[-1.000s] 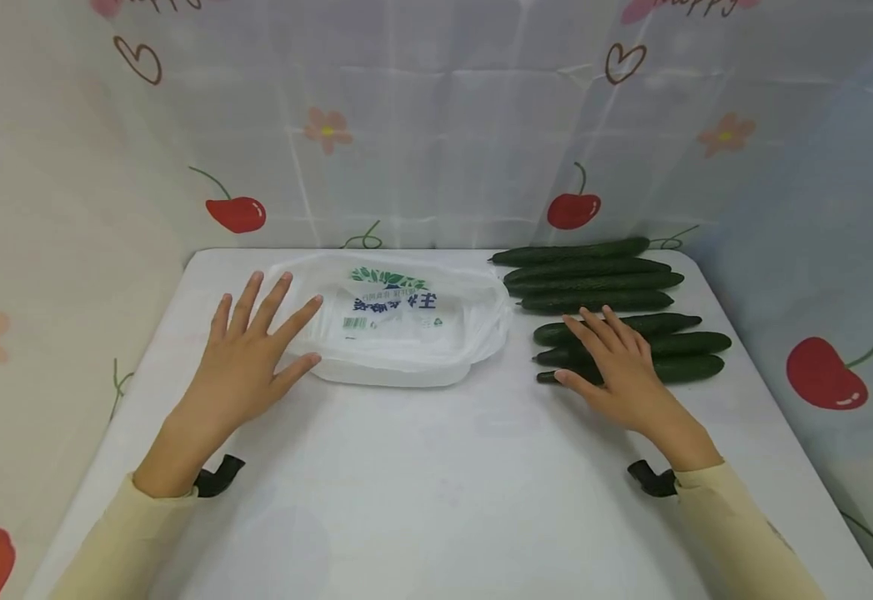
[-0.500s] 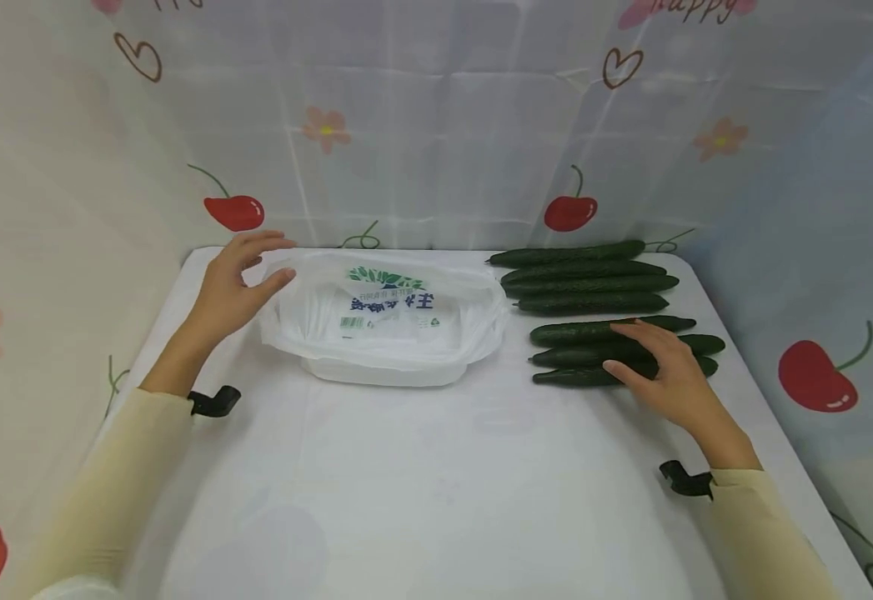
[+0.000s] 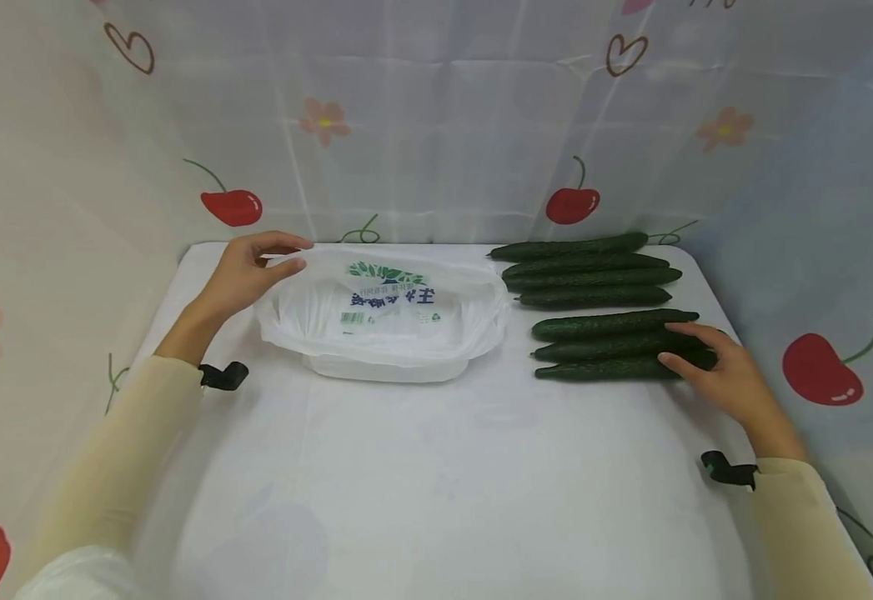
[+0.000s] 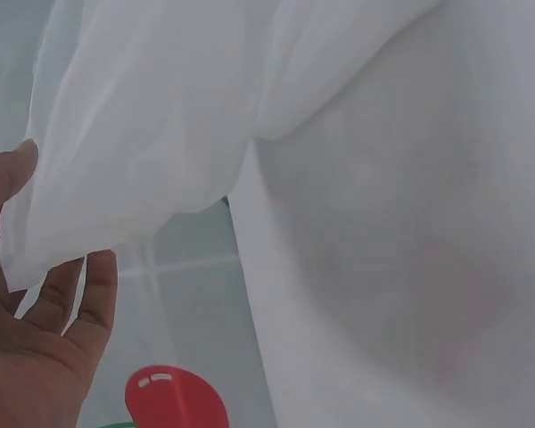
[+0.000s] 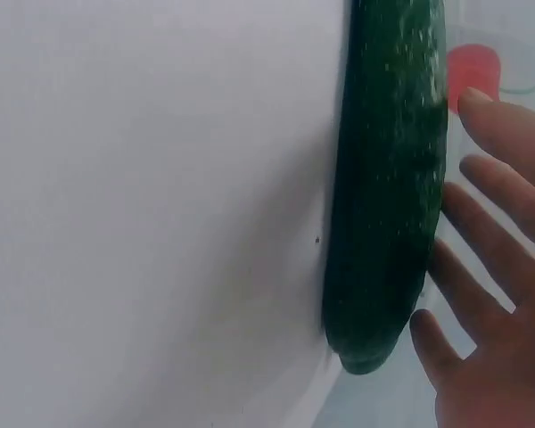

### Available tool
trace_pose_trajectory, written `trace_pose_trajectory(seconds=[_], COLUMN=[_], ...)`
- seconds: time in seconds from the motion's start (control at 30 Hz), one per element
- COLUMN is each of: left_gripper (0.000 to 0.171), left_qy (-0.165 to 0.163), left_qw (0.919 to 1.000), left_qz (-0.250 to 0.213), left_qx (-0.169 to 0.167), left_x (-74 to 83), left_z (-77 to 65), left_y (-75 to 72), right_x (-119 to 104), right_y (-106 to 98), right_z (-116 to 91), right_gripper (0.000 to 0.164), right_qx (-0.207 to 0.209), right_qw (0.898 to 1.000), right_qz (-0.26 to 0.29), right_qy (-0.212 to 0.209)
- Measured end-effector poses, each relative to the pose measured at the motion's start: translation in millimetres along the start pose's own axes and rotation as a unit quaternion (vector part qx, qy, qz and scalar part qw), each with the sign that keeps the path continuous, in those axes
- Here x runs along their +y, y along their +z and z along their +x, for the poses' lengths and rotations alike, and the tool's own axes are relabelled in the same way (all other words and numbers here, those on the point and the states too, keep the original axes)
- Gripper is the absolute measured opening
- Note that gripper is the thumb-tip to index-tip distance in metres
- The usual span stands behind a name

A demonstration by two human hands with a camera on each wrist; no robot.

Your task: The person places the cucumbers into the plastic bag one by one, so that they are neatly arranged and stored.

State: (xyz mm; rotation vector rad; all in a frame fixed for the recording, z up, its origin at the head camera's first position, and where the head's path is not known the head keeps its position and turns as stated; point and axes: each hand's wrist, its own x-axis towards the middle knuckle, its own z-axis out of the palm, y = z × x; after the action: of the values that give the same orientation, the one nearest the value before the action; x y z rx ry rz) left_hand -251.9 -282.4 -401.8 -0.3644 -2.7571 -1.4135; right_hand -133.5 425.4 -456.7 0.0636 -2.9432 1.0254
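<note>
My left hand is at the left end of a white plastic bag with green and blue print. In the left wrist view, the fingers and thumb spread apart around the edge of the bag. A white container shows below the bag. My right hand hovers at the right ends of three dark green cucumbers, nothing in its grasp. In the right wrist view, its loosely spread fingers lie alongside one cucumber; contact is hard to tell.
Farther back on the right lies another group of several cucumbers, side by side. All this rests on a white-covered table. A printed curtain hangs along its back edge and sides.
My left hand went from hovering in front of the bag to its far left end. My right hand slid right across the front cucumbers to their right ends, uncovering them.
</note>
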Motion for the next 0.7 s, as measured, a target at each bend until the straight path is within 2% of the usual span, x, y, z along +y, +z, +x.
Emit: trace_pose_trajectory(seconds=[0.23,0.43,0.53,0.63,0.7], left_gripper=[0.028,0.024,0.023,0.022,0.023], left_qy=[0.024,0.050,0.061,0.059,0.054], left_qw=[0.9984,0.9961,0.9956,0.9958,0.9961], left_qz=[0.008,-0.010,-0.012,-0.012,-0.011], left_qx=[0.050,0.072,0.070,0.069,0.069], left_x=[-3.9,-6.9,-8.0,-8.5,-9.7], left_z=[3.9,5.9,7.6,8.5,8.7], left_y=[7.1,10.9,12.0,12.6,12.2], right_x=[16,22,27,33,37], right_y=[-3,-9,-10,-9,-9], right_z=[8,8,4,2,2], right_gripper=[0.054,0.065,0.066,0.057,0.050], right_qx=[-0.013,-0.042,-0.018,0.025,0.039], right_qw=[1.000,0.998,0.999,1.000,0.999], right_qz=[-0.013,-0.004,0.001,0.000,-0.001], right_qy=[-0.014,0.044,0.044,0.017,0.000])
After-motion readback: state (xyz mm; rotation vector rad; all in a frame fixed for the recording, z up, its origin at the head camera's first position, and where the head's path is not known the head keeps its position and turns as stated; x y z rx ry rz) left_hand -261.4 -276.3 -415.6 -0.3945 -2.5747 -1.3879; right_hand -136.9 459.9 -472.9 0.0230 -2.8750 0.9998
